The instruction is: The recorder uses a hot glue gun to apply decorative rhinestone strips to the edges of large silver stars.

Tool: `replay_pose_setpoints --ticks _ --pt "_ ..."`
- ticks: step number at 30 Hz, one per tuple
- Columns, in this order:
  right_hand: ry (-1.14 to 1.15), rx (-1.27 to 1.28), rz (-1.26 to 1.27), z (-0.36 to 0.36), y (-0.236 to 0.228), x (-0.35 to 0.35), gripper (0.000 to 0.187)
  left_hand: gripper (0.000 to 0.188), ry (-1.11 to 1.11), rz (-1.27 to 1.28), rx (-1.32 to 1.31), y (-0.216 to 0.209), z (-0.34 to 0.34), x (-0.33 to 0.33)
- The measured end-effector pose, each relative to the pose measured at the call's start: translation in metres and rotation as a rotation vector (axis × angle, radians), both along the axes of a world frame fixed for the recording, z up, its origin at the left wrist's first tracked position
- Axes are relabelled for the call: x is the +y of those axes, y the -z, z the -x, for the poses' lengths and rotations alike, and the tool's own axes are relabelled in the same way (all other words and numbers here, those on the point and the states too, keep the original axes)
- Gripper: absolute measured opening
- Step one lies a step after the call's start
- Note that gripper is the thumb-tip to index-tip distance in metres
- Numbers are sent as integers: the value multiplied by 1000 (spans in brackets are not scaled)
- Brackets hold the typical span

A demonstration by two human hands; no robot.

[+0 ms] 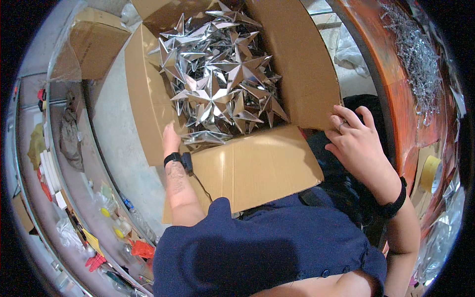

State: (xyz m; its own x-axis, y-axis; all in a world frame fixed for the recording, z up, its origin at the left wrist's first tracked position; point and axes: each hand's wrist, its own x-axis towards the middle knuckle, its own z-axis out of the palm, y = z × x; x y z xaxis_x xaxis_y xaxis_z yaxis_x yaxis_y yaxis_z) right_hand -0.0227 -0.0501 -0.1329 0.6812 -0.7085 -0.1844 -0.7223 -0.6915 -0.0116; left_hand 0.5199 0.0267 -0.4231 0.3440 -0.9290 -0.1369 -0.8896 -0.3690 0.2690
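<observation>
**Both hands at an open box of silver stars**

Head view, looking straight down:

- Large cardboard box (257, 168) open on the floor in front of the person, all four flaps folded out. Near flap lies flat toward the person's body; right flap stands up tall.
- Box is piled full of shiny silver stars (222, 79), faceted and mirror-like, heaped loosely up to the rim.
- Left hand (171, 139) reaches down into the box at its near-left corner, between left flap and near flap. Fingers are buried under the stars (205, 137) at the edge of the pile, so cannot tell whether they're spread or pinching anything. Black strap on that wrist, with a small black unit and a thin cable running down over the near flap.
- Right hand (354, 141) rests at the lower corner of the right flap. Fingers loosely curled, fingertips touching the cardboard edge; nothing clamped in it as far as I can see. Ring on one finger, black band on the wrist.
- Person wears a dark blue top.
- Right side: curved orange-red table (396, 94) with a heap of thin silver strips (418, 54) on top, roll of yellow tape (429, 173) nearer the person.
- Top left: second, smaller cardboard box (94, 44), well apart from the first.
- Left edge: shelf (69, 163) with bottles, rags and small red and yellow items, too small to tell apart.
</observation>
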Motion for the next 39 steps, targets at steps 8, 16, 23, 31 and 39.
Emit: replay_pose_setpoints --ticks 8,16,23,31,39 --pt "-76 -163 -94 7 -41 1 31 28 245 22 230 -20 121 -77" --pt "638 -566 305 139 -136 -24 11 62 320 -665 622 -24 163 -47" --pt "1111 -1035 -234 241 -146 -126 44 78 394 -986 548 -34 185 -66" --pt "1388 -2020 -695 245 -109 -220 40 69 423 -870 1037 -170 297 -64" --pt "1094 -2269 -1063 284 -120 -192 13 75 840 -731 867 -121 298 -57"
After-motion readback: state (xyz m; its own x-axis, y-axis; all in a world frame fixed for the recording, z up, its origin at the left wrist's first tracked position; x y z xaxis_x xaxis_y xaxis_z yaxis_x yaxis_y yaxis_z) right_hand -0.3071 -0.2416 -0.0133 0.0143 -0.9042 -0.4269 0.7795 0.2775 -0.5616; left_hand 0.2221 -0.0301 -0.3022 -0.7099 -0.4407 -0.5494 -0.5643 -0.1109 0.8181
